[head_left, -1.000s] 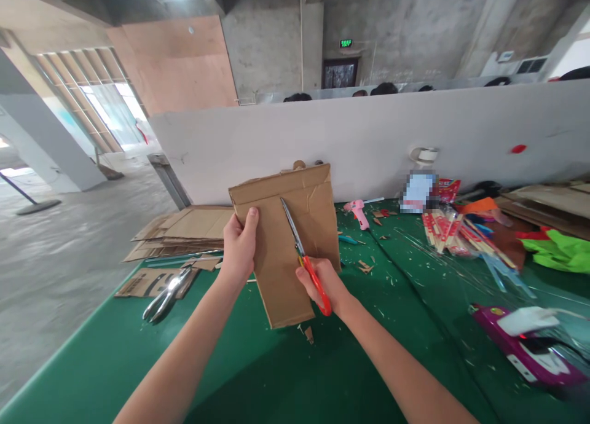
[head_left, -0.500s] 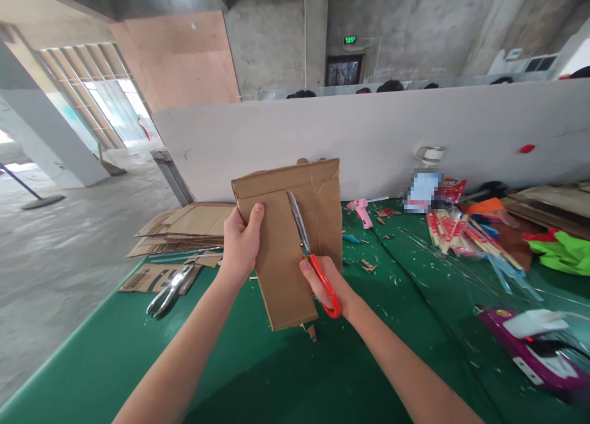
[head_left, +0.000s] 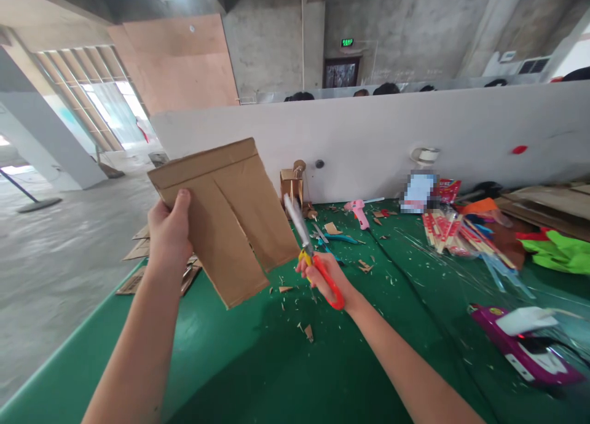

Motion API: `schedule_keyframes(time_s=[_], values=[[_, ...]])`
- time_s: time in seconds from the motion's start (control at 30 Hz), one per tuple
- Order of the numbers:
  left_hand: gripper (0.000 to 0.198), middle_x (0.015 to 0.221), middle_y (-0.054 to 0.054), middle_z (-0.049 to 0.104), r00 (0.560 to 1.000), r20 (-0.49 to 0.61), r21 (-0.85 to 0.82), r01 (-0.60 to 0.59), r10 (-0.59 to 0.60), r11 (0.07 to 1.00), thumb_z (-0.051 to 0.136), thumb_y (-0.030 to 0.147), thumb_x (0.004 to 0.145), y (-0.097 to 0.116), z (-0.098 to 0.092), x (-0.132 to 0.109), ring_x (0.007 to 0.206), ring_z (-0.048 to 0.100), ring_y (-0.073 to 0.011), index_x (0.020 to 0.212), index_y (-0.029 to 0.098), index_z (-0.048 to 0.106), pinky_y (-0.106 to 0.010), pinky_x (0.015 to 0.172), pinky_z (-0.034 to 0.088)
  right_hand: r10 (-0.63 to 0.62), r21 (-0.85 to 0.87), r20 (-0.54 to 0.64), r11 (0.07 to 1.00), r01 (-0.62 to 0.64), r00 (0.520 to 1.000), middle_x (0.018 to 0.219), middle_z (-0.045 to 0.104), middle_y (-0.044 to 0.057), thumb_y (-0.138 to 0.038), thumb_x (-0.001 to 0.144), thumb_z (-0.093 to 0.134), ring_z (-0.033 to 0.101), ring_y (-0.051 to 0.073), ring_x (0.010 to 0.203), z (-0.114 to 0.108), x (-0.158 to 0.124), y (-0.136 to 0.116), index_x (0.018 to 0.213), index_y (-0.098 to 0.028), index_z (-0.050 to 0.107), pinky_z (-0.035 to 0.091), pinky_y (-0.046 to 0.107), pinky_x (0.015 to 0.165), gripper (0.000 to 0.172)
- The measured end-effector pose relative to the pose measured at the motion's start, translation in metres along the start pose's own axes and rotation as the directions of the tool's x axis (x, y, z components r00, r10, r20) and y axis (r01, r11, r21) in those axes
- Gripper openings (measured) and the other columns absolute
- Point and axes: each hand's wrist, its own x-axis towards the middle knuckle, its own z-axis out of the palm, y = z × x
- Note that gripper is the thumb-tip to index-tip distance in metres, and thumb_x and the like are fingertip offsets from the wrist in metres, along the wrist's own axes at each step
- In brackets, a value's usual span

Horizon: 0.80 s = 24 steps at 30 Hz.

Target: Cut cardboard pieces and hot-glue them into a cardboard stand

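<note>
My left hand point(head_left: 171, 236) grips the left edge of a brown cardboard piece point(head_left: 203, 227), thumb on its near face. A long slit runs from the cardboard's lower edge up towards its creased top band, splitting it into two flaps. In my right hand point(head_left: 329, 276) is a pair of scissors point(head_left: 328, 282) with red and yellow handles. Their blades point up and lie just right of the cardboard, apart from the slit; motion blurs them. Below, a small cardboard scrap point(head_left: 308, 332) lies on the green table point(head_left: 249, 362).
A pink glue gun point(head_left: 359, 213) with a black cord lies at the back. Right of it are red-and-white wrapped sticks point(head_left: 442, 230) and a purple power strip point(head_left: 520, 344). A small cardboard structure point(head_left: 291, 184) stands by the white partition point(head_left: 359, 135). Blue-handled pliers point(head_left: 341, 237) lie behind my right hand.
The cardboard has moved left and tilted in my left hand. The scissors have come out of the slit, which now gapes at the lower edge. The cardboard structure behind has come into view.
</note>
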Motion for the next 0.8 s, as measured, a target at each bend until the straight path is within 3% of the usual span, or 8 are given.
schedule_keyframes(time_s=[0.1, 0.17, 0.27, 0.33, 0.5, 0.6, 0.7, 0.8], values=[[0.025, 0.075, 0.000, 0.068, 0.965, 0.162, 0.147, 0.184, -0.207, 0.972, 0.065, 0.035, 0.079, 0.008, -0.009, 0.001, 0.064, 0.061, -0.0142, 0.095, 0.016, 0.063, -0.027, 0.061, 0.053, 0.083, 0.159, -0.225, 0.986, -0.048, 0.971, 0.085, 0.063, 0.006, -0.063, 0.082, 0.050, 0.061, 0.018, 0.073, -0.003, 0.004, -0.006, 0.082, -0.019, 0.059, 0.045, 0.024, 0.048, 0.045], [0.032, 0.075, -0.001, 0.068, 0.887, 0.321, 0.280, 0.247, -0.333, 0.928, 0.068, 0.040, 0.075, 0.010, -0.007, -0.006, 0.063, 0.062, -0.0169, 0.096, 0.017, 0.064, -0.029, 0.058, 0.053, 0.155, 0.251, -0.291, 0.965, -0.081, 0.944, 0.089, 0.066, 0.007, -0.064, 0.079, 0.053, 0.063, 0.020, 0.078, -0.005, 0.008, -0.009, 0.085, -0.020, 0.060, 0.048, 0.024, 0.048, 0.045], [0.043, 0.085, -0.005, 0.070, 0.739, 0.534, 0.426, 0.184, -0.411, 0.886, 0.071, 0.047, 0.069, 0.004, 0.003, -0.019, 0.074, 0.065, -0.0220, 0.100, 0.017, 0.064, -0.030, 0.062, 0.053, 0.241, 0.419, -0.290, 0.902, -0.104, 0.926, 0.089, 0.068, 0.006, -0.062, 0.074, 0.061, 0.065, 0.019, 0.074, -0.007, 0.013, -0.009, 0.087, -0.021, 0.061, 0.050, 0.025, 0.046, 0.044], [0.046, 0.092, -0.006, 0.070, 0.686, 0.625, 0.501, 0.014, -0.373, 0.865, 0.066, 0.052, 0.072, -0.006, 0.012, -0.026, 0.083, 0.065, -0.0238, 0.102, 0.017, 0.064, -0.031, 0.067, 0.052, 0.292, 0.528, -0.286, 0.843, -0.104, 0.912, 0.088, 0.069, 0.004, -0.056, 0.071, 0.068, 0.066, 0.020, 0.071, -0.007, 0.014, -0.008, 0.090, -0.021, 0.062, 0.054, 0.028, 0.051, 0.040], [0.049, 0.083, -0.008, 0.067, 0.707, 0.680, 0.685, -0.520, -0.193, 0.510, 0.049, 0.057, 0.081, -0.026, 0.030, -0.041, 0.079, 0.063, -0.0265, 0.098, 0.013, 0.064, -0.036, 0.070, 0.047, 0.355, 0.658, -0.323, 0.750, -0.061, 0.878, 0.100, 0.071, 0.005, -0.032, 0.063, 0.079, 0.067, 0.026, 0.091, -0.004, 0.010, -0.008, 0.101, -0.021, 0.064, 0.055, 0.043, 0.083, 0.042], [0.053, 0.111, -0.014, 0.063, 0.739, 0.674, 0.700, -0.624, -0.030, 0.346, 0.045, 0.051, 0.086, -0.021, 0.036, -0.059, 0.100, 0.059, -0.0305, 0.122, 0.013, 0.052, -0.042, 0.084, 0.045, 0.379, 0.673, -0.429, 0.739, 0.011, 0.820, 0.099, 0.072, 0.003, -0.029, 0.062, 0.077, 0.066, 0.027, 0.097, -0.006, 0.010, -0.006, 0.102, -0.021, 0.064, 0.052, 0.046, 0.090, 0.043], [0.053, 0.129, -0.015, 0.052, 0.710, 0.690, 0.675, -0.701, 0.138, 0.230, 0.045, 0.045, 0.088, -0.007, 0.038, -0.079, 0.118, 0.048, -0.0336, 0.132, 0.015, 0.044, -0.047, 0.096, 0.039, 0.408, 0.642, -0.569, 0.763, 0.075, 0.714, 0.100, 0.071, 0.003, -0.029, 0.061, 0.076, 0.064, 0.026, 0.102, -0.014, 0.012, -0.001, 0.100, -0.020, 0.063, 0.051, 0.044, 0.091, 0.042], [0.064, 0.136, -0.018, 0.044, 0.748, 0.629, 0.719, -0.664, 0.211, 0.205, 0.051, 0.049, 0.084, 0.002, 0.032, -0.079, 0.126, 0.039, -0.0379, 0.137, 0.015, 0.037, -0.053, 0.101, 0.036, 0.467, 0.624, -0.632, 0.780, 0.048, 0.618, 0.100, 0.071, 0.004, -0.032, 0.061, 0.075, 0.065, 0.025, 0.098, -0.022, 0.014, 0.006, 0.099, -0.020, 0.063, 0.054, 0.043, 0.085, 0.041]])
